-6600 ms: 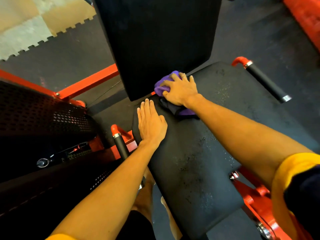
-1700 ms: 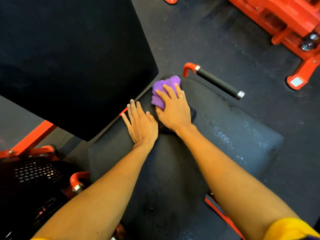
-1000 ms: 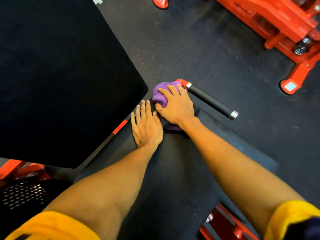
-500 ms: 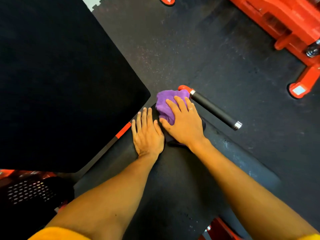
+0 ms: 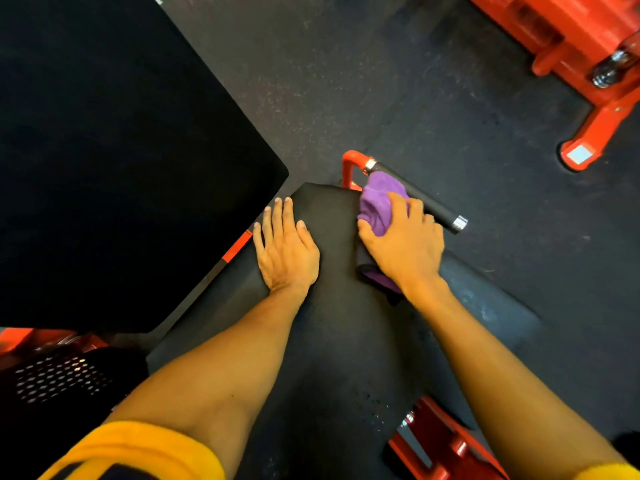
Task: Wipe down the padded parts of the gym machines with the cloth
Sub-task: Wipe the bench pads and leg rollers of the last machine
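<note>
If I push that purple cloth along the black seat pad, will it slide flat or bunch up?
Probably floppy: the crumpled purple cloth bulges in folds under the right hand. It likely bunches rather than sliding flat on the matte black seat pad. Seems light; one hand gathers it all.

2 hands [image 5: 287,251] [image 5: 405,244], 1 cloth [image 5: 379,202], 2 pads [image 5: 121,150] [image 5: 329,323], 1 handle [image 5: 431,206]

Purple cloth [image 5: 377,202]: middle hidden under right hand [image 5: 403,247]. The hand's fingertips go out of sight over the seat pad's [image 5: 332,220] far-right edge. Backrest pad [image 5: 121,150] is cut by the left and top edges. Red machine frame [image 5: 571,39], far right, is cut by the top and right edges.
</note>
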### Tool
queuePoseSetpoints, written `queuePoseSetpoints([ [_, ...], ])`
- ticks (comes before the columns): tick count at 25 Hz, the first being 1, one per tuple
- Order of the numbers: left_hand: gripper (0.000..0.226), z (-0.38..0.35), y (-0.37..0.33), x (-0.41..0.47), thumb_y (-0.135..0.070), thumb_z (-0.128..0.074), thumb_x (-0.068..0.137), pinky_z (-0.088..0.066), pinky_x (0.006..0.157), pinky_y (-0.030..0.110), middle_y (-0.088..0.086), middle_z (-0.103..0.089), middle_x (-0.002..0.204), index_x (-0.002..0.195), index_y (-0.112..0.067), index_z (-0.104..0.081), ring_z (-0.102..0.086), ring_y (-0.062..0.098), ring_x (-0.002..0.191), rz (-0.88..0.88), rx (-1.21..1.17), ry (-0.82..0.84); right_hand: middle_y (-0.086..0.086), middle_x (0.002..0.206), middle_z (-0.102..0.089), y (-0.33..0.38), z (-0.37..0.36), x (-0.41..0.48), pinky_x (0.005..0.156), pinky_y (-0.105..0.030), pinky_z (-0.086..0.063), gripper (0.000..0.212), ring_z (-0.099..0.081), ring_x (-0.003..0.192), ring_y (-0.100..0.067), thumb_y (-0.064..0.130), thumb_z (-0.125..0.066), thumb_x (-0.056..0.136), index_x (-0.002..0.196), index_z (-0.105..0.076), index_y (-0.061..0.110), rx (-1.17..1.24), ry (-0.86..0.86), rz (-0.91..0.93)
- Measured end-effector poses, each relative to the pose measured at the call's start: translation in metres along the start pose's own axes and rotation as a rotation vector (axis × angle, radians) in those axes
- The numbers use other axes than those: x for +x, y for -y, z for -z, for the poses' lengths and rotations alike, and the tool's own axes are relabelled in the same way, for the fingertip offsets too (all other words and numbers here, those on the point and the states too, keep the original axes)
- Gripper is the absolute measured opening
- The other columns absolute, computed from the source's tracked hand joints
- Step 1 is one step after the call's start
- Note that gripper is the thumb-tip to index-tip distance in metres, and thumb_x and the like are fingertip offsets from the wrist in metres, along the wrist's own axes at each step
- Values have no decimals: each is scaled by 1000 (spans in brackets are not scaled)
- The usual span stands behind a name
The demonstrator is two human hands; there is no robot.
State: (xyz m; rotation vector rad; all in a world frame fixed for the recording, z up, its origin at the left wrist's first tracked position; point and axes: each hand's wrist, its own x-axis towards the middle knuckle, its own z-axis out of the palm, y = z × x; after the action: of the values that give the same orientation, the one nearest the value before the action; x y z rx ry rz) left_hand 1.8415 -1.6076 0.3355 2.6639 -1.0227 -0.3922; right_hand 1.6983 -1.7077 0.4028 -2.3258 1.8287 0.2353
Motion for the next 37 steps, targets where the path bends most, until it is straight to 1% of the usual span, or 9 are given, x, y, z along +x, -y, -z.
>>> queuePoseSetpoints([
  [2,57,-1,0,-2,-36,-23,104,-18,125,44,0,-35,163,157,-19,-35,-28,20,152,3,4,6,-14,128,-56,-1,-5,0,95,-47,-41,71,-56,109,-42,66,-49,86,138,-53,18,8,-23,-67],
  [8,59,2,0,-1,-37,-19,103,-17,125,44,1,-35,163,157,-19,-33,-27,20,152,-13,3,17,-13,143,-50,70,-19,43,105,-49,-36,59,-48,123,-43,53,-49,91,139,-52,18,66,113,116],
  [13,62,4,-3,-2,-39,-16,101,-17,124,44,1,-35,163,157,-18,-33,-27,20,152,-1,-17,29,-15,149,-49,0,-17,-22,102,-49,-42,63,-51,124,-44,46,-49,83,138,-55,15,84,-126,25],
  [17,58,3,-2,-1,-37,-21,103,-17,124,45,1,-35,163,157,-18,-33,-28,21,152,-14,-14,31,-17,159,-39,12,-11,-22,118,-54,-27,71,-34,141,-51,47,-45,85,147,-49,13,90,-52,-53],
  [20,55,4,-1,0,-33,-27,106,-14,125,45,2,-33,164,158,-18,-31,-24,22,153,-23,-17,47,-12,168,-23,37,-15,-27,126,-54,-9,73,-11,153,-49,46,-51,93,158,-36,18,71,30,132],
  [23,55,8,-1,1,-32,-28,107,-9,127,46,4,-27,166,159,-15,-26,-18,23,155,-46,-26,81,-12,166,-29,21,-22,-81,126,-55,-15,74,-14,154,-45,44,-58,90,156,-41,16,69,-33,329],
  [25,54,11,1,-4,-30,-29,108,-8,127,47,5,-25,167,159,-14,-26,-16,23,156,-130,-12,91,-9,166,-32,-1,-25,-121,125,-55,-20,73,-19,154,-41,47,-49,88,155,-44,18,61,-26,363],
  [32,56,21,14,-54,-30,-31,108,0,128,44,4,-14,170,161,-14,-21,-6,21,157,-315,-38,152,-2,172,-9,-16,3,-68,126,-52,-1,66,0,157,-39,45,-48,100,161,-28,33,139,28,-108],
  [37,56,23,16,-70,-28,-32,108,0,128,43,4,-14,170,161,-15,-21,-5,20,157,-338,-31,166,-4,170,-20,-9,-14,-150,127,-54,-6,67,-6,157,-37,46,-52,97,159,-36,28,89,8,228],
])
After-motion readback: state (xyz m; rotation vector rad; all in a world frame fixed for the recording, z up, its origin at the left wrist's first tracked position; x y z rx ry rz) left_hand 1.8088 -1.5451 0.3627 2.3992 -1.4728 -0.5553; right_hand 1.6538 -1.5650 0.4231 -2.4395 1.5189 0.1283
